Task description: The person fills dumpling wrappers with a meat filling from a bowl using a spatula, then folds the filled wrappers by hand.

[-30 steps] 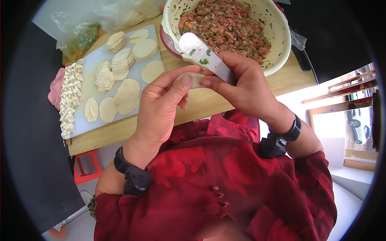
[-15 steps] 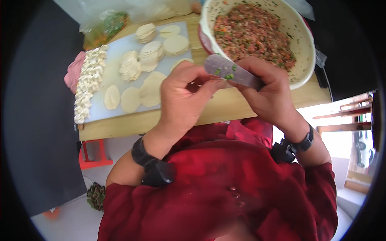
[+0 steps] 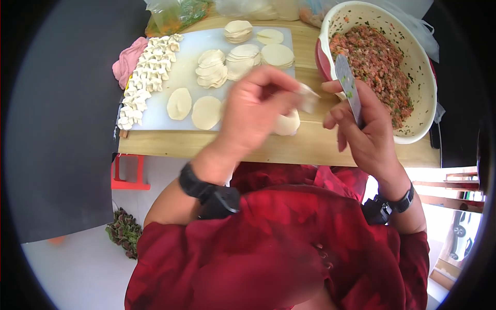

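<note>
My left hand [image 3: 258,108], blurred by motion, pinches a small pale folded dumpling [image 3: 309,98] over the table. Between the thumb and fingers of my right hand [image 3: 369,124] is a flat metal spatula [image 3: 347,85], its blade pointing up and flecked with green bits. Just beyond it stands a large cream bowl [image 3: 418,124] of minced filling [image 3: 382,67]. Round dough wrappers lie on the white board [image 3: 160,111], some in stacks [image 3: 211,68] and others single [image 3: 206,112]. Part of the board is hidden behind my left hand.
Rows of folded dumplings [image 3: 150,70] line the board's left edge, beside a pink cloth [image 3: 129,61]. Plastic bags [image 3: 178,15] lie along the back of the wooden table [image 3: 181,144]. Below the table are a red stool [image 3: 129,178] and a leafy plant [image 3: 124,232].
My hands have moved apart. My left hand now holds the dumpling away from the spatula, and my right hand has turned the blade more upright. The whole view has shifted.
</note>
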`<control>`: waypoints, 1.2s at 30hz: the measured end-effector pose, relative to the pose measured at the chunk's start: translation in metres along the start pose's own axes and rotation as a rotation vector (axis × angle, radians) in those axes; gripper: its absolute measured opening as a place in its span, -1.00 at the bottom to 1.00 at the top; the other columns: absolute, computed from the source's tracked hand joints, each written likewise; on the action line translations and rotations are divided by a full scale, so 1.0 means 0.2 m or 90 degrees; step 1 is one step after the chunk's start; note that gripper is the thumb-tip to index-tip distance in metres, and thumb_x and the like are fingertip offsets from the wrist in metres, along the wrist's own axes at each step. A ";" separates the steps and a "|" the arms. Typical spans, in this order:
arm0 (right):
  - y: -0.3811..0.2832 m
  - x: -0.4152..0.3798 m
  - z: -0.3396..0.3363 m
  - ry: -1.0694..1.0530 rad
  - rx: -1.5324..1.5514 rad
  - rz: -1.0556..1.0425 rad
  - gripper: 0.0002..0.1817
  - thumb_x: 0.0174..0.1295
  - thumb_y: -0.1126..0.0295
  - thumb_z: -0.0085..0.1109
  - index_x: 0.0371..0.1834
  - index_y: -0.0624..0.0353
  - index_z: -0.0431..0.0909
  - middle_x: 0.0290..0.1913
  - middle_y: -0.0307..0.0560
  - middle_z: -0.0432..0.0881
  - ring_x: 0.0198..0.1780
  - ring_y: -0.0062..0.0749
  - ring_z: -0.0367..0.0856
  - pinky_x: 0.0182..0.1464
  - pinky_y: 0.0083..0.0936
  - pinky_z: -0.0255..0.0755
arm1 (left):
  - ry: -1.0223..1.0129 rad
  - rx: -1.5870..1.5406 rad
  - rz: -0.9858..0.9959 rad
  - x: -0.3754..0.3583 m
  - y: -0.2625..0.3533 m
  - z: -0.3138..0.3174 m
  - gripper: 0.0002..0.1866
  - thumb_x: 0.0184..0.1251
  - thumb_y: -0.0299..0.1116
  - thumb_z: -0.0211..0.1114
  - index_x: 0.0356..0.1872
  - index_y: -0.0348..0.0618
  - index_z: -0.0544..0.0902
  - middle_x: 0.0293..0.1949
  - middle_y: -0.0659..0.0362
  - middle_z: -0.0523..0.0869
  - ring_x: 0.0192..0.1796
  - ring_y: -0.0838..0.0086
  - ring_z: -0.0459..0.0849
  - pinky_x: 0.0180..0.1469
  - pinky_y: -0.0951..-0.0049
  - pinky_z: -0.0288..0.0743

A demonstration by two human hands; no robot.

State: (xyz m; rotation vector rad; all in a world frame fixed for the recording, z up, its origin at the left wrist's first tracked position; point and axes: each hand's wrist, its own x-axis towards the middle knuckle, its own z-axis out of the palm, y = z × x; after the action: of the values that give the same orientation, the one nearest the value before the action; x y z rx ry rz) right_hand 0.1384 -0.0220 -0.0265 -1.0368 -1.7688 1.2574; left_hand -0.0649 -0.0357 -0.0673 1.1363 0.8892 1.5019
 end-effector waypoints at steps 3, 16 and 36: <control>0.06 -0.02 -0.09 0.028 -0.024 -0.026 -0.81 0.35 0.48 0.14 -0.01 0.23 0.55 -0.49 -0.32 0.54 -0.62 -0.81 0.34 -0.61 -0.77 0.20 | 0.087 0.202 0.094 0.01 0.14 -0.37 -0.88 0.21 -0.64 0.32 -0.27 -0.23 0.62 -0.34 0.23 0.71 -0.30 0.61 0.65 -0.20 0.61 0.55; 0.08 -0.08 -0.23 0.060 -0.061 -0.038 -0.86 0.39 0.41 0.13 -0.16 0.25 0.62 -0.52 -0.29 0.51 -0.59 -0.80 0.35 -0.60 -0.79 0.20 | 0.330 0.667 -0.055 -0.14 0.16 -1.15 -0.91 0.22 -0.61 0.27 -0.27 -0.24 0.63 -0.39 0.26 0.69 -0.41 0.70 0.60 -0.35 0.63 0.54; 0.10 -0.15 -0.37 0.123 -0.107 0.017 -0.80 0.24 0.43 0.32 -0.12 0.26 0.62 -0.44 -0.27 0.60 -0.52 -0.77 0.41 -0.54 -0.79 0.26 | 0.414 1.019 0.110 -0.17 0.17 -0.96 -0.77 0.32 -0.62 0.16 -0.03 -0.25 0.60 -0.20 0.17 0.67 -0.35 0.61 0.65 -0.28 0.58 0.61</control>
State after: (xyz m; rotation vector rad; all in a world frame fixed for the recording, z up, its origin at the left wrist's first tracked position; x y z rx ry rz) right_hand 0.2205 -0.0180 -0.0299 -1.2365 -1.7372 1.0013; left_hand -0.2568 -0.0739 -0.0973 1.7852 2.7464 1.1059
